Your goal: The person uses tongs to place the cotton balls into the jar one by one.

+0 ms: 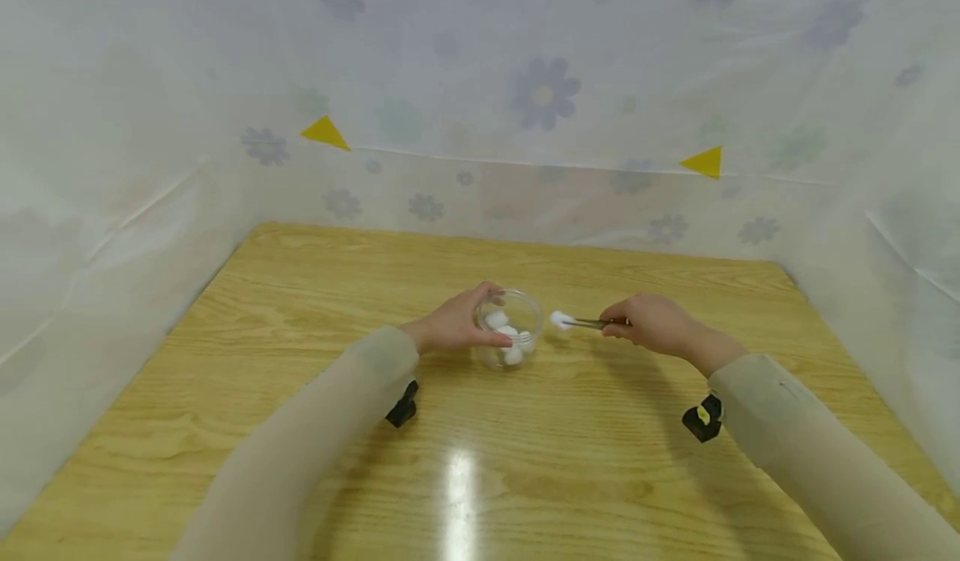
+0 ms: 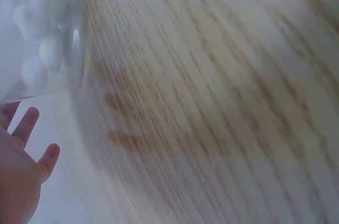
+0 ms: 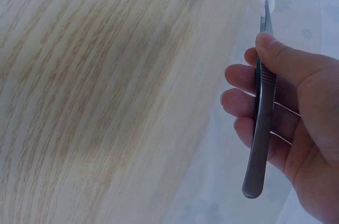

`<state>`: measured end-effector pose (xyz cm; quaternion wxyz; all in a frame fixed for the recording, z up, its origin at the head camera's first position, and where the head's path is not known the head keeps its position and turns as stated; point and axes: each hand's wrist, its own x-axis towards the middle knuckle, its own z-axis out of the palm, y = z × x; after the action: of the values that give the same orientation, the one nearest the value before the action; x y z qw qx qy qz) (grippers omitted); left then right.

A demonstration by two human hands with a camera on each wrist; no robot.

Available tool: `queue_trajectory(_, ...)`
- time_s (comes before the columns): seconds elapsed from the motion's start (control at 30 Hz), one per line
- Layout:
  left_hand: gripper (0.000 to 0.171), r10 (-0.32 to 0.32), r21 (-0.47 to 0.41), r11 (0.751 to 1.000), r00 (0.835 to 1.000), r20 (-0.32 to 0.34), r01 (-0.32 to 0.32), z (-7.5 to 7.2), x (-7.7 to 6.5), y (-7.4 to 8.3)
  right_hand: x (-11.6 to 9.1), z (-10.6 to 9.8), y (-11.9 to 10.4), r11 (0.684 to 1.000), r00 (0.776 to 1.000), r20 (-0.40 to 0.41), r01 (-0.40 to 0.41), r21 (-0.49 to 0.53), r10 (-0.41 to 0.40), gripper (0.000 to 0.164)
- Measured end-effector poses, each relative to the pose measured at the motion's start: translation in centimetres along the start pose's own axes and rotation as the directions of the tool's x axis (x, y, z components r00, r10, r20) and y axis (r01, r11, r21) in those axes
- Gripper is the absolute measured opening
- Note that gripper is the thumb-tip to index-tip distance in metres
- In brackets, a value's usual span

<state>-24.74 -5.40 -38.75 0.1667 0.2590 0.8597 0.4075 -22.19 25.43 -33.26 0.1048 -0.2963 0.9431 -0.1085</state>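
Observation:
My left hand [image 1: 459,321] grips a clear round jar [image 1: 534,307] by its side, thumb across the front near the rim. Several white cotton balls [image 1: 513,356] lie inside it; the left wrist view shows them bunched behind the jar's wall [image 2: 78,38]. My right hand [image 1: 656,324] pinches metal tweezers [image 3: 263,128] between thumb and fingers. At the tweezers' tips is one white cotton ball [image 1: 560,320], just right of the jar and apart from it. In the left wrist view, some left-hand fingers [image 2: 48,161] extend away from the jar.
Both hands are over a wood-grain table [image 1: 360,478]. A flowered plastic sheet [image 1: 465,86] stands behind and at both sides, with yellow triangles [image 1: 327,132] on the back. Black wrist mounts [image 1: 702,418] hang below the sleeves.

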Motion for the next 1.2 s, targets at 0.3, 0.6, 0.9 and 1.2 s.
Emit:
queue_trajectory(0.3, 0.078, 0.002, 0.002, 1.0, 1.0, -0.009, -0.002, 0.0, -0.1, 0.1, -0.2, -0.3, -0.1, 1.0, 1.0, -0.009, 0.007, -0.007, -0.007, 0.024)
queue_trajectory(0.6, 0.081, -0.002, 0.016, 1.0, 1.0, 0.0, 0.002, 0.1, -0.1, 0.0, -0.2, -0.5, 0.0, 1.0, 1.0, -0.016, -0.019, -0.015, 0.019, 0.026)
queue_trajectory(0.9, 0.082, 0.001, 0.011, 1.0, 1.0, 0.005, -0.001, 0.0, -0.1, 0.1, 0.0, -0.7, -0.1, 1.0, 1.0, -0.022, -0.003, -0.018, 0.003, 0.026)
queue_trajectory(1.2, 0.08, 0.003, 0.017, 1.0, 1.0, -0.004, -0.003, 0.1, 0.0, 0.1, 0.0, -1.1, 0.1, 1.0, 0.999, -0.033, 0.011, -0.014, -0.012, 0.024)
